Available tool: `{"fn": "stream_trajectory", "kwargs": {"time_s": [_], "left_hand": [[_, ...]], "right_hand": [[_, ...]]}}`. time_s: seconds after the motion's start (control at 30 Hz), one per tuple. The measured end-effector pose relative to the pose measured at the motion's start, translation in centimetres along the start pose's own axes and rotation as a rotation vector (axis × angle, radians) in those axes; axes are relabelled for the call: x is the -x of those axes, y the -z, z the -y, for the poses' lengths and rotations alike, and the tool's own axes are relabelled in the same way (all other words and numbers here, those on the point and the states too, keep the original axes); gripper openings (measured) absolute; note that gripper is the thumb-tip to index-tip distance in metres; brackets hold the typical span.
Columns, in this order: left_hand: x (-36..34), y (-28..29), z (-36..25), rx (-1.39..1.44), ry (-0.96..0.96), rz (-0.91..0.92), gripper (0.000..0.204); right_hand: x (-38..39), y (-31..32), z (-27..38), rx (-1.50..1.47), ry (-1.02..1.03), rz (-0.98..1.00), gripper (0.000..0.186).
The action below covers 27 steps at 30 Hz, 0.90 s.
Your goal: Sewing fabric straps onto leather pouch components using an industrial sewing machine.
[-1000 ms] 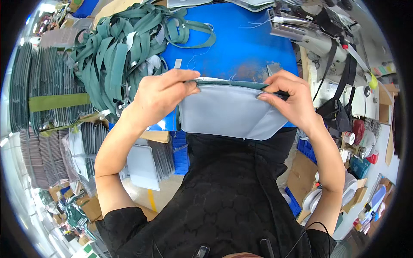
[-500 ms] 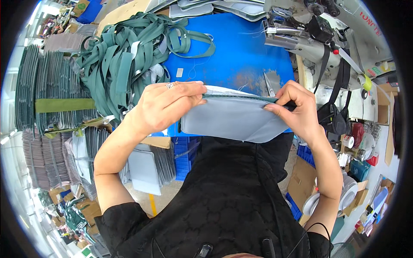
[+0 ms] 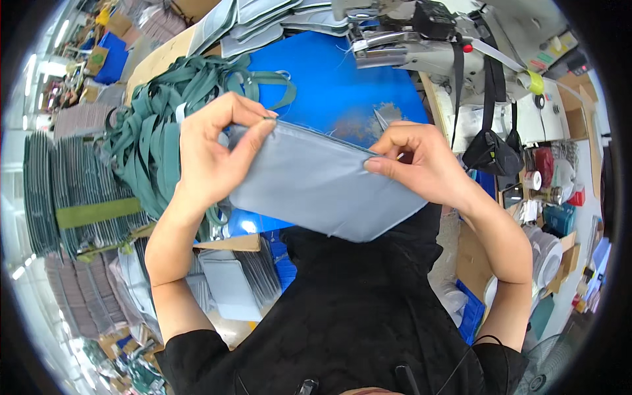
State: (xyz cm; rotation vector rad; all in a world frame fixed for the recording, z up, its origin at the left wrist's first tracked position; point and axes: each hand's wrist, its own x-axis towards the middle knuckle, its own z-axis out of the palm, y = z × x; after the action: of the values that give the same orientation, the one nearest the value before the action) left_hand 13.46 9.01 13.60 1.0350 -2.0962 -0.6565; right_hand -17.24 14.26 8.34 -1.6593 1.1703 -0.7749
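A grey fabric panel (image 3: 322,181) with a dark green edge is stretched between both hands, tilted down toward the right over the table's front edge. Thumb and fingers of my left hand (image 3: 220,148) pinch its upper left corner. Farther along the same edge, my right hand (image 3: 421,161) grips it with the thumb on top and the fingers behind. Beside my left hand lies a tangled heap of green webbing straps (image 3: 148,131). Scissors (image 3: 381,120), partly hidden, rest on the blue tabletop (image 3: 322,85) just beyond my right hand.
At the back right stands a sewing machine (image 3: 395,43). Grey panels (image 3: 257,23) are piled along the far edge. Tall stacks of green-edged panels (image 3: 85,184) stand to the left. A black pouch (image 3: 490,155) hangs at the right, and a stack of grey pieces (image 3: 230,283) is below the table.
The panel has turned so its left end is higher and more of its grey face shows. My left hand has changed its hold to a thumb pinch at the corner. The whole view has shifted.
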Motion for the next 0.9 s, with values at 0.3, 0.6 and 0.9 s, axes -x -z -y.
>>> {"fn": "stream_trajectory", "kwargs": {"time_s": [0.3, 0.6, 0.9], "left_hand": [[-9.4, -2.4, 4.9, 0.139, 0.069, 0.144, 0.016], [-17.0, -5.0, 9.1, 0.157, 0.072, 0.282, 0.019], [-18.2, -5.6, 9.1, 0.114, 0.069, 0.278, 0.021]], "right_hand": [[-1.5, -2.0, -2.1, -0.529, -0.178, -0.046, 0.018], [-4.6, -1.5, -2.3, -0.926, -0.296, -0.236, 0.019], [-5.7, -0.6, -2.0, -0.96, -0.37, -0.26, 0.023]]}}
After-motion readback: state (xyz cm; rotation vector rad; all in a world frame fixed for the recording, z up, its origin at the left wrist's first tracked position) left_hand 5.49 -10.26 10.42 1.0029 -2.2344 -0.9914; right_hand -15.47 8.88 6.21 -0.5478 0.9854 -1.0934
